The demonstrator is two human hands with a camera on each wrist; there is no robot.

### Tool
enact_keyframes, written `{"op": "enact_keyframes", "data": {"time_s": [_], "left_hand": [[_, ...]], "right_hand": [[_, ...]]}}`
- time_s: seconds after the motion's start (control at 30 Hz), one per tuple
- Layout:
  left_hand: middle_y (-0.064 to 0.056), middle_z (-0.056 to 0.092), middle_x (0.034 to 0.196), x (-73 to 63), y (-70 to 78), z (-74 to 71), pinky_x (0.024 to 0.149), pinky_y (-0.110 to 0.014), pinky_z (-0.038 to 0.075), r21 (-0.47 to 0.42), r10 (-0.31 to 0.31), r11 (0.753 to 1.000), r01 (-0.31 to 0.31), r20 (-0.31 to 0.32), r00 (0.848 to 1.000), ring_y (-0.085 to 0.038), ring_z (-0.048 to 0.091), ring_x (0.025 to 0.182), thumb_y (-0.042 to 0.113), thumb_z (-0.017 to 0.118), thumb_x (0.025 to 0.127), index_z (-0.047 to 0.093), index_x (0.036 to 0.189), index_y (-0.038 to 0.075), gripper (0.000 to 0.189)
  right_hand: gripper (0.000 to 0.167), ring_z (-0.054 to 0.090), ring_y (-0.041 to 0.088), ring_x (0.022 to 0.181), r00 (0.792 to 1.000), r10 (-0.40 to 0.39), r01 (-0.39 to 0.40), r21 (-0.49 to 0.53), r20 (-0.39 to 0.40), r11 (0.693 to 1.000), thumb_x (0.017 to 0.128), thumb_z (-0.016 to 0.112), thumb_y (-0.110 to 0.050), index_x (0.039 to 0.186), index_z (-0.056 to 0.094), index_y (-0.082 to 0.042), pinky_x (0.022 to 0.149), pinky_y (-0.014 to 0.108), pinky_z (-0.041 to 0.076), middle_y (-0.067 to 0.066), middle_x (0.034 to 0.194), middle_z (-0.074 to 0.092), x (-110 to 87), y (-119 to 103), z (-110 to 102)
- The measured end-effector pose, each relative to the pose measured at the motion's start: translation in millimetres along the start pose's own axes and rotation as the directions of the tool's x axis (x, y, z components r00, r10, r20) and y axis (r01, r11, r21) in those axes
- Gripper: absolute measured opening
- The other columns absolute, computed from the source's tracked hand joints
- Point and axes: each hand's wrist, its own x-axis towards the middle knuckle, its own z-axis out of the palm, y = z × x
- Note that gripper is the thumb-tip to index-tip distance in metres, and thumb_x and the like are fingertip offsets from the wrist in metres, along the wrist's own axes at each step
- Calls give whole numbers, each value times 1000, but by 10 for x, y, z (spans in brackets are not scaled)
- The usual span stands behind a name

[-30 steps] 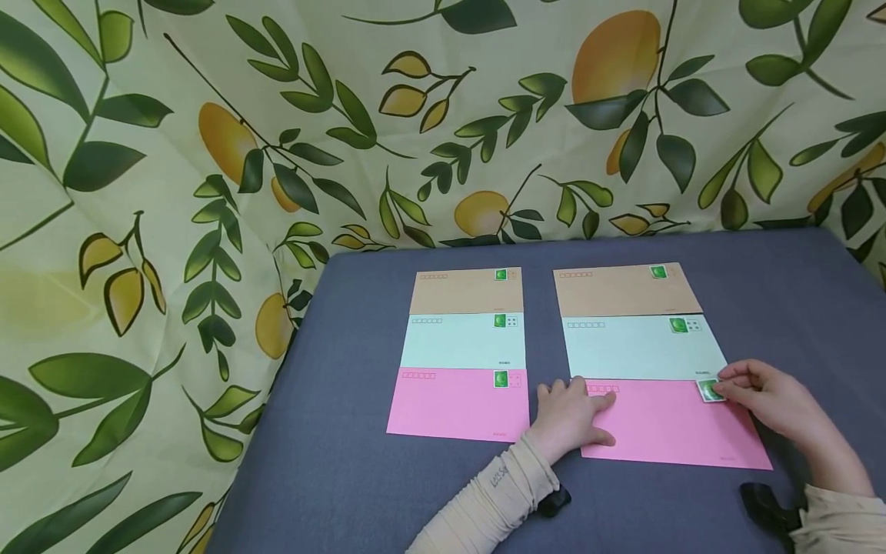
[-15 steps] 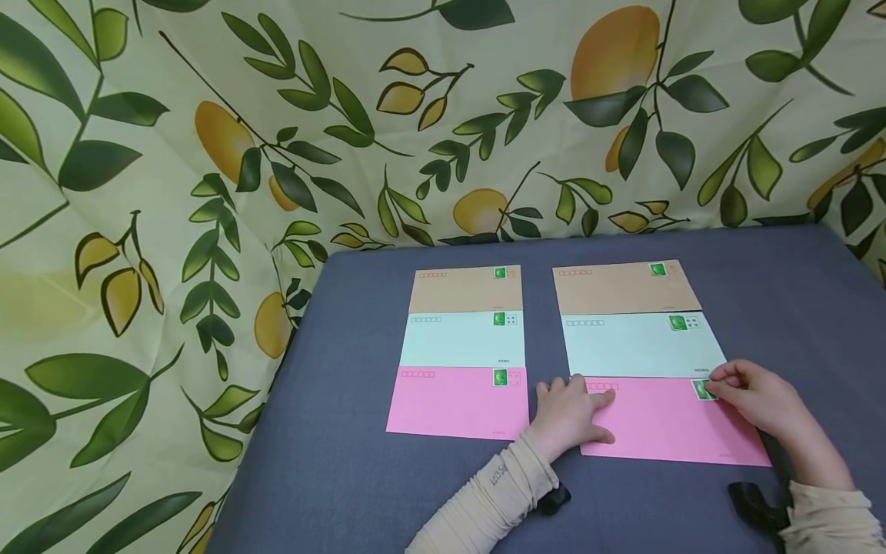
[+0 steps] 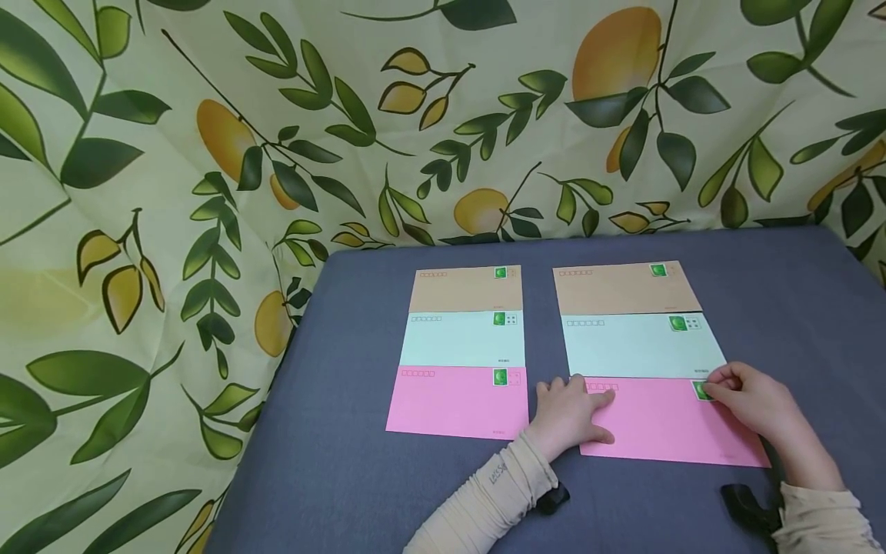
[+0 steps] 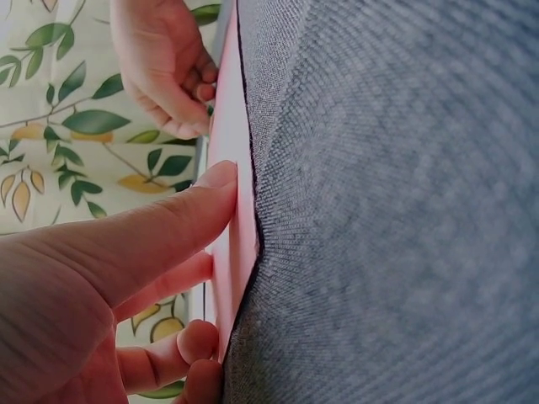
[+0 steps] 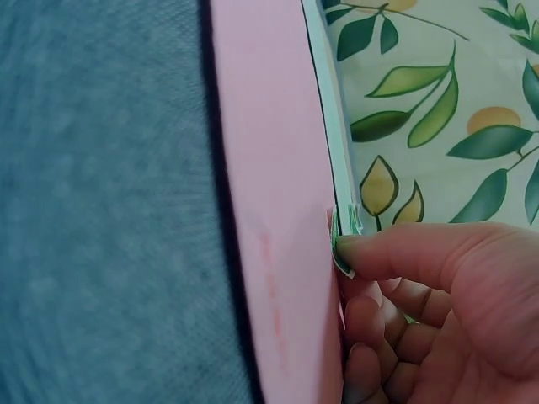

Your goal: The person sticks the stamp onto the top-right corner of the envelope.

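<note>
On the right-hand pink envelope (image 3: 657, 432), my left hand (image 3: 564, 419) rests near the left end with its fingers spread, touching the paper. My right hand (image 3: 751, 396) pinches a small green postage stamp (image 3: 700, 391) between thumb and fingers at the envelope's upper right corner. In the right wrist view the stamp (image 5: 339, 252) sits under the thumb at the paper's surface, its edge slightly curled. The left wrist view has my left thumb (image 4: 217, 177) lying on the pink paper.
Above the pink one lie a pale blue envelope (image 3: 623, 346) and a brown envelope (image 3: 616, 291), each bearing a green stamp. Left of them is a similar column ending in a stamped pink envelope (image 3: 450, 408). A dark blue cloth (image 3: 332, 477) covers the table.
My right hand has moved slightly left with the stamp, from the envelope's right edge onto its upper right corner, and the stamp lies straighter. My left hand has stayed in place.
</note>
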Motion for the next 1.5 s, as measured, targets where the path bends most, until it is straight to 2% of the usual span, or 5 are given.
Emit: {"op": "enact_keyframes", "data": {"time_s": [0.23, 0.57, 0.83, 1.17, 1.5], "left_hand": [[9, 56, 104, -1, -7, 0, 74, -33, 31, -6, -8, 1000, 8, 2, 1000, -10, 44, 80, 59, 71, 70, 47, 128, 51, 62], [10, 55, 103, 9, 0, 3, 73, -32, 31, 5, -7, 1000, 7, -2, 1000, -10, 43, 79, 60, 70, 71, 46, 128, 52, 63], [9, 56, 105, -13, 2, -28, 72, -32, 31, 0, 1, 1000, -1, 2, 1000, -10, 44, 81, 60, 70, 70, 48, 127, 51, 62], [9, 56, 104, -32, 17, -37, 72, -32, 30, -16, 8, 1000, -8, -1, 1000, -10, 44, 81, 59, 71, 71, 48, 127, 51, 62], [8, 56, 105, -25, -7, -12, 73, -31, 32, 4, 32, 999, -32, 1, 999, -10, 44, 83, 58, 69, 73, 48, 130, 48, 61]], "right_hand": [[33, 46, 24, 74, 1000, 5, -5, 0, -1, 1000, 89, 57, -24, 100, 52, 7, 54, 25, 34, 13, 80, 54, 18, 12, 13], [33, 46, 27, 75, 1000, 19, -18, -54, 24, 998, 89, 55, -24, 100, 57, 8, 56, 26, 34, 17, 80, 56, 32, 2, -18], [43, 49, 26, 75, 998, 53, -50, -73, 33, 996, 84, 62, -33, 98, 57, 8, 56, 26, 34, 16, 80, 58, -20, -73, -38], [49, 49, 27, 77, 994, 82, -76, -77, 75, 994, 83, 63, -36, 102, 54, 9, 58, 26, 35, 20, 85, 58, -18, -61, -57], [50, 50, 28, 78, 996, 33, -27, -70, 88, 997, 82, 66, -33, 103, 52, 11, 58, 26, 36, 21, 86, 57, -39, -111, -61]]}}
